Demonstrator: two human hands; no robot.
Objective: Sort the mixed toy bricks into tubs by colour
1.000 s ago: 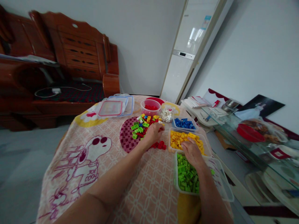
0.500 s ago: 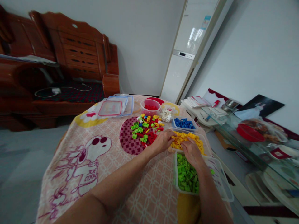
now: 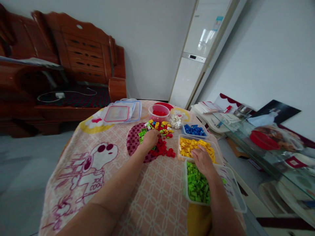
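My left hand (image 3: pixel 150 139) is over the mixed pile of bricks (image 3: pixel 161 129) on the round purple patch, its fingers bent down among green and red pieces; what they hold, if anything, is hidden. Loose red bricks (image 3: pixel 161 147) lie right of it. My right hand (image 3: pixel 201 158) rests at the tub of yellow bricks (image 3: pixel 188 146), fingers drawn together over them, the tips too small to make out. Nearest me is a tub of green bricks (image 3: pixel 197 185), partly under my right forearm. Blue bricks (image 3: pixel 194 130) fill another tub behind the yellow one.
A round tub (image 3: pixel 158 118) of red bricks stands at the back, beside a heap of white bricks (image 3: pixel 176 120). Stacked lids (image 3: pixel 116 113) lie back left. Another clear lid (image 3: pixel 237 193) is at the right edge. A glass shelf (image 3: pixel 256 147) with clutter stands right of the table.
My left hand has moved left from the yellow tub to the mixed pile, uncovering red bricks and the tub's left end. My right hand has barely moved.
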